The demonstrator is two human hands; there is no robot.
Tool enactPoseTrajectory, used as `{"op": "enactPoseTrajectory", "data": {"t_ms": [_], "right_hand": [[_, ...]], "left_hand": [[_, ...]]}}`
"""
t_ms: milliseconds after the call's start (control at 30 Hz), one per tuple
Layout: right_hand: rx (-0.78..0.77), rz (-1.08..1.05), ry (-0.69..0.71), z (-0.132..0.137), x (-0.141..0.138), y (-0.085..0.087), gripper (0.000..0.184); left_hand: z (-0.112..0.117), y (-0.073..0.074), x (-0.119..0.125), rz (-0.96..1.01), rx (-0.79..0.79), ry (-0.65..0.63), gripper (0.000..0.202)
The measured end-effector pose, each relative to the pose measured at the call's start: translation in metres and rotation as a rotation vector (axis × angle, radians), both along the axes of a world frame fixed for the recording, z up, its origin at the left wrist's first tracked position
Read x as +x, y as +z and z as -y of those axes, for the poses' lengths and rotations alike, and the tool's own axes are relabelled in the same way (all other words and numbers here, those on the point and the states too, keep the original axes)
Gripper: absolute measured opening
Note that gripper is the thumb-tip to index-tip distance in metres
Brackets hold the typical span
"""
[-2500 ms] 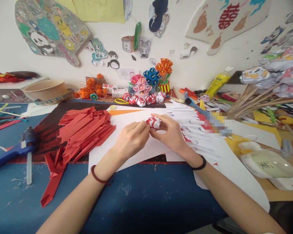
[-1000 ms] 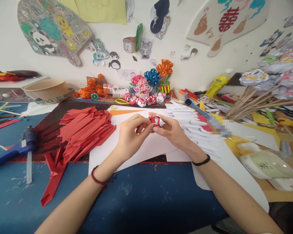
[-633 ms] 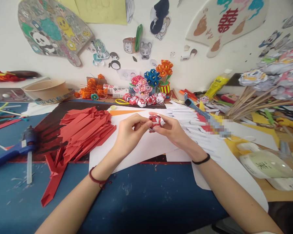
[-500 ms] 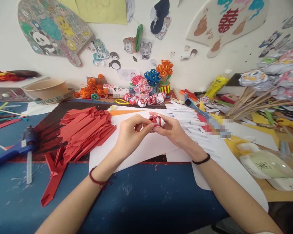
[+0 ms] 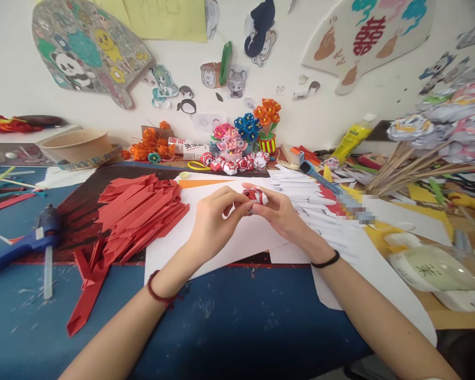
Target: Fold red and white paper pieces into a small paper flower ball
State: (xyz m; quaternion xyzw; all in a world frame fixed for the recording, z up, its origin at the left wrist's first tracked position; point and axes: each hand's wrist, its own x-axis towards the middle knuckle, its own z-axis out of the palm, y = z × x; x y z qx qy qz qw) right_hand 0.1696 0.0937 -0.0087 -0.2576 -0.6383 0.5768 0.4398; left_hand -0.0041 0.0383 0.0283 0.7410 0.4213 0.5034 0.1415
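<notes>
A small red and white paper rose [image 5: 256,195] is held up between both hands above the white paper sheets [image 5: 170,253]. My left hand [image 5: 217,216] pinches its left side between thumb and fingertips. Around its right side, the fingers and thumb of my right hand [image 5: 277,211] are closed. The fingers hide the rose's underside. Left of my hands lies a heap of folded red paper strips [image 5: 142,211], with a separate folded red strip [image 5: 87,295] at its lower end. Folded white paper strips [image 5: 301,192] lie in a row on the right.
A blue glue gun [image 5: 35,237] lies at the left. Several finished paper roses [image 5: 229,166] line the back, before flower pots [image 5: 267,143]. A paper bowl [image 5: 77,145] stands back left. At right are a yellow bottle [image 5: 354,138], a watch [image 5: 320,179] and stick-mounted paper flowers [image 5: 411,132].
Both hands stay in nearly the same place around the rose. The left fingers shift slightly on it; the view moves a little.
</notes>
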Motion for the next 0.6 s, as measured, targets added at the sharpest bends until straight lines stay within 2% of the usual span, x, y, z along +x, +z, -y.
{"op": "enactPoseTrajectory", "data": {"t_ms": [167,300,600], "right_hand": [[-0.018,-0.034,0.009,0.0004,0.0011,0.0011,0.05],[-0.05,-0.024,0.03,0.0022,0.0005,0.004,0.059],[-0.059,-0.005,0.077,0.0018,0.0015,0.0042,0.057]], "left_hand": [[-0.0004,0.0051,-0.0029,0.002,-0.01,0.011,0.012],[-0.001,0.0072,-0.0067,-0.03,0.061,0.081,0.008],[-0.0036,0.0031,-0.0087,-0.221,0.119,0.047,0.008]]}}
